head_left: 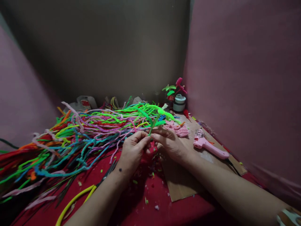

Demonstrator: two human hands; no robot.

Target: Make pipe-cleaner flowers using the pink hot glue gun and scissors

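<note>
My left hand [135,147] and my right hand [169,143] meet over the red cloth, their fingertips pinched around the lower end of a green stem [153,126]. At the top of the stem is a bright green pipe-cleaner flower [164,113] with a pale tuft in its middle. A longer darker green leaf [145,115] sticks out to the left of the stem. Both hands are closed, and the stem's bottom tip is partly hidden by the fingers. Behind them lies a big heap of coloured pipe cleaners [94,125].
Yellow-handled cutters [77,197] lie beside my left forearm. A pink glue gun [210,147] rests on a cardboard sheet [181,182] at the right, near pink fuzzy pieces [177,128]. A white jar [179,103] and finished-looking flowers [170,89] stand at the back. Scraps litter the red cloth [131,201].
</note>
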